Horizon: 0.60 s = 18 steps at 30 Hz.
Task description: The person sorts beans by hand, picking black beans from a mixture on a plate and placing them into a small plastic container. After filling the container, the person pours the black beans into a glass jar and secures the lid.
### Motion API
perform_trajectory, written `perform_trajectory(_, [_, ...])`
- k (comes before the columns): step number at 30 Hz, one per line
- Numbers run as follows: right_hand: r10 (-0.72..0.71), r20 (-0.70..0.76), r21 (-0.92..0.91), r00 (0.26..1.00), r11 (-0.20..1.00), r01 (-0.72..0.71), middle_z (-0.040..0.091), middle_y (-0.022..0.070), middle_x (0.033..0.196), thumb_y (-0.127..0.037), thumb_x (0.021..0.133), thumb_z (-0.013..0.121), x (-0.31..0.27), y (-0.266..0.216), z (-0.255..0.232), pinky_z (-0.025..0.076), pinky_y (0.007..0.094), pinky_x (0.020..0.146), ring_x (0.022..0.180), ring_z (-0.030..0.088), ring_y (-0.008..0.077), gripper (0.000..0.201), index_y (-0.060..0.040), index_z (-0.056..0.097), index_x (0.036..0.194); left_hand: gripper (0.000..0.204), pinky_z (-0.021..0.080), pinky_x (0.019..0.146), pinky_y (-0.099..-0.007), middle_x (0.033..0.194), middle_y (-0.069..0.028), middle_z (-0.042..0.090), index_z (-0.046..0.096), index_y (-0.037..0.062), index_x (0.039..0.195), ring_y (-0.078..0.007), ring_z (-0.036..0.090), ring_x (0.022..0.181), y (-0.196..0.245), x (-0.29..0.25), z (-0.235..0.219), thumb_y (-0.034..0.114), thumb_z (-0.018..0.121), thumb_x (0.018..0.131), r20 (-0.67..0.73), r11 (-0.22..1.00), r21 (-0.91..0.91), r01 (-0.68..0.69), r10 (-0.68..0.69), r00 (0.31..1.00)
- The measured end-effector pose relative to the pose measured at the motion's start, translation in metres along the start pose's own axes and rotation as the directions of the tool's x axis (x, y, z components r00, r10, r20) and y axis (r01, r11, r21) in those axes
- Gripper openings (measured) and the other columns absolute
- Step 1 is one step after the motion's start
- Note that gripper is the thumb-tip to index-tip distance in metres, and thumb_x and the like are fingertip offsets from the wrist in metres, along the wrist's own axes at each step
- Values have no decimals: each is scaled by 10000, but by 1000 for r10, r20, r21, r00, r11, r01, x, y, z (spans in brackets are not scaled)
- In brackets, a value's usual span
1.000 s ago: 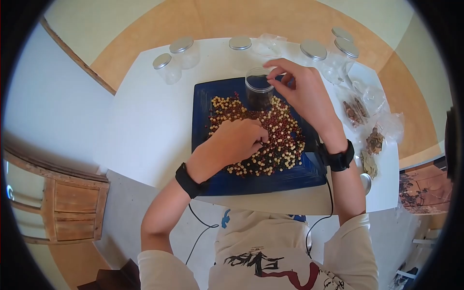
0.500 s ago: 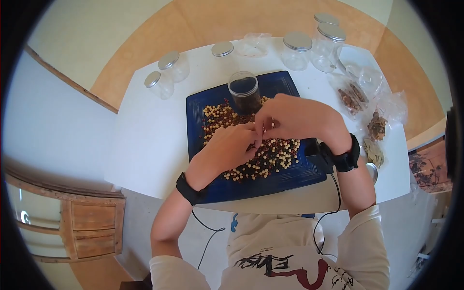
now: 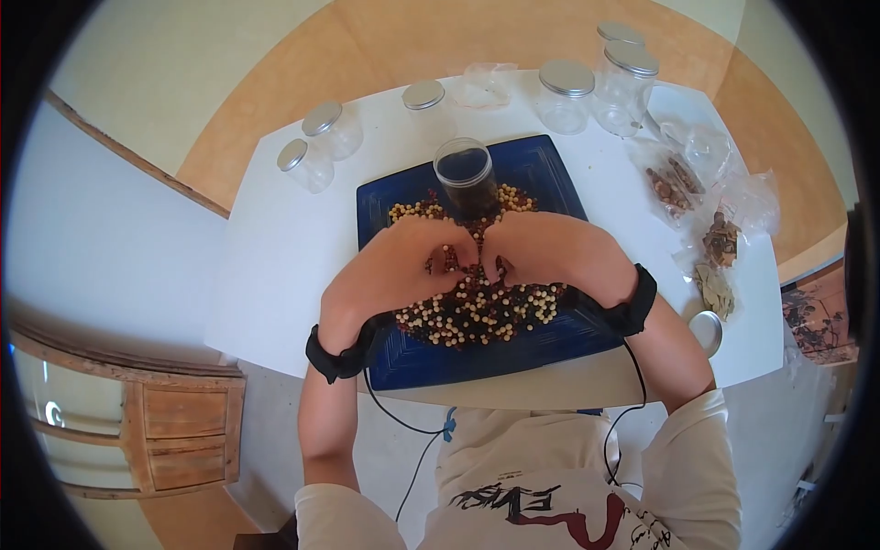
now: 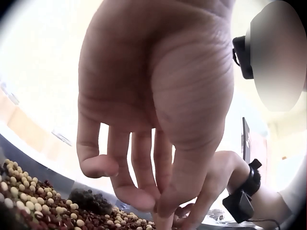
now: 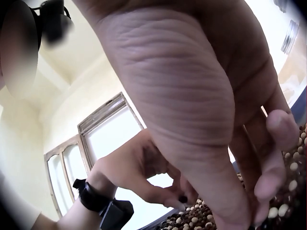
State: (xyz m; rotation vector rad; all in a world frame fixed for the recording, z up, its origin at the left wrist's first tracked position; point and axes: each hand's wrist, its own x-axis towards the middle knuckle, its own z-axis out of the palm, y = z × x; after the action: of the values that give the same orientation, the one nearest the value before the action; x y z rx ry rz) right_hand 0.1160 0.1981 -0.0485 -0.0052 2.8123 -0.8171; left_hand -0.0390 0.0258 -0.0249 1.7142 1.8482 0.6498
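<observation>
A blue tray (image 3: pixel 403 362) is spread with mixed yellow, red and black beans (image 3: pixel 481 316). Over the middle of them my two hands are side by side, fingertips pointing down and nearly meeting. My left hand (image 3: pixel 399 266) pinches a black bean (image 5: pixel 183 199) between thumb and finger, which shows in the right wrist view. Right at the beans are the bent fingertips of my right hand (image 3: pixel 555 252); whether they hold a bean I cannot tell. Just beyond both hands, a clear open jar (image 3: pixel 466 179) with dark contents stands on the tray.
Lidded clear jars stand along the table's back, such as a small one (image 3: pixel 307 167) at left and a larger one (image 3: pixel 564 96) at right. Bags of dried goods (image 3: pixel 672 183) and a loose lid (image 3: pixel 706 333) lie at right. Cables hang from both wrist cameras.
My right hand has come from the jar's rim down to the beans beside my left hand. The left hand has shifted slightly left, and the two hands, overlapping half a second ago, are now apart.
</observation>
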Motion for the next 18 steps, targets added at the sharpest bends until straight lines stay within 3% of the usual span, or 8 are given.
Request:
perform_trajectory(2, [-4,-23,-47,1000,999,3,768,111,915,-70,828,798,2,2,4,577,407,822,941,743,313,142,-88,821,967,162,525,662,-323,901,-61,753,777,51,1050,-172,678,766,0,3,-6,25,782,890,-56,983,95,-157,163,985])
perform_trajectory(6, [1,-7,-113,1000,994,-1,761,113,914,-68,824,798,5,5,8,572,410,821,940,735,320,121,-79,808,944,142,504,661,-304,920,-48,762,798,59,1026,-156,661,766,12,11,-24,40,807,886,-164,986,76,-150,161,973])
perform_trajectory(8, [-95,-99,-58,991,994,90,756,115,904,-68,820,795,4,14,17,569,411,813,928,730,319,96,-66,791,916,118,476,652,-283,914,-44,758,810,55,973,-150,632,742,16,20,-35,74,845,862,-327,987,108,-120,149,933])
perform_trajectory(9, [-91,-92,-57,992,995,86,756,115,904,-68,820,795,4,14,20,569,411,813,928,730,319,96,-66,791,916,118,476,652,-283,914,-44,758,810,55,973,-150,632,742,16,25,-39,74,845,862,-328,988,100,-119,146,933])
perform_trajectory(11, [-93,-117,-38,989,995,89,771,172,883,-31,814,762,6,14,18,593,439,747,847,761,374,32,-41,775,841,97,452,635,-286,885,-37,744,813,52,915,-153,596,717,18,38,-50,88,861,840,-413,972,214,-101,183,892])
perform_trajectory(16, [-33,-14,-35,999,999,32,768,150,870,-45,807,785,6,7,11,583,423,758,855,755,348,67,-38,785,874,188,442,612,-325,820,-47,717,778,35,829,-161,550,681,7,66,-62,179,897,815,-442,939,324,-115,258,859])
perform_trajectory(18, [-7,11,-46,1000,999,7,763,131,861,-62,817,792,6,7,8,573,409,767,854,746,329,94,-42,795,908,300,438,607,-332,778,-66,697,740,18,788,-170,538,664,0,74,-64,258,920,798,-422,938,343,-60,211,882])
